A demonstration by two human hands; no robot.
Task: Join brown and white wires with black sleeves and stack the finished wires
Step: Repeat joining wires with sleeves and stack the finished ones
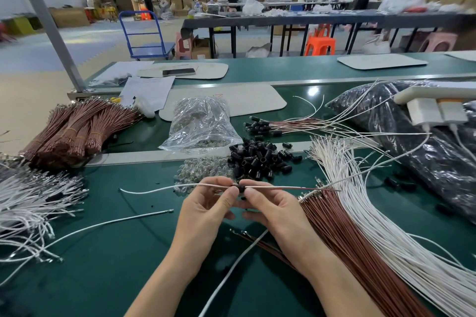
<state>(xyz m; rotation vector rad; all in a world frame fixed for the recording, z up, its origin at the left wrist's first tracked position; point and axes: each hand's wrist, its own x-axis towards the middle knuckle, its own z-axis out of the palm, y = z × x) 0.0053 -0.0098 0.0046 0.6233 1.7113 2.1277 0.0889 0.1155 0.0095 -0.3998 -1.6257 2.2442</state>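
Note:
My left hand [206, 210] and my right hand [273, 210] meet above the green table. Between their fingertips sits a black sleeve [241, 188]. My left hand pinches a white wire [159, 189] running left from the sleeve. My right hand pinches a brown wire [291, 187] running right from it. A pile of loose black sleeves [260, 159] lies just behind my hands. To my right fan out long brown wires [342, 237] and white wires [381, 216]. Finished joined wires [288, 125] lie stacked farther back.
Bundled brown wires [77, 128] lie at back left, loose white wires [31, 201] at left. A clear bag of small parts [201, 123] stands behind the sleeves. A big dark plastic bag [417, 141] and a white power strip [435, 108] sit at right.

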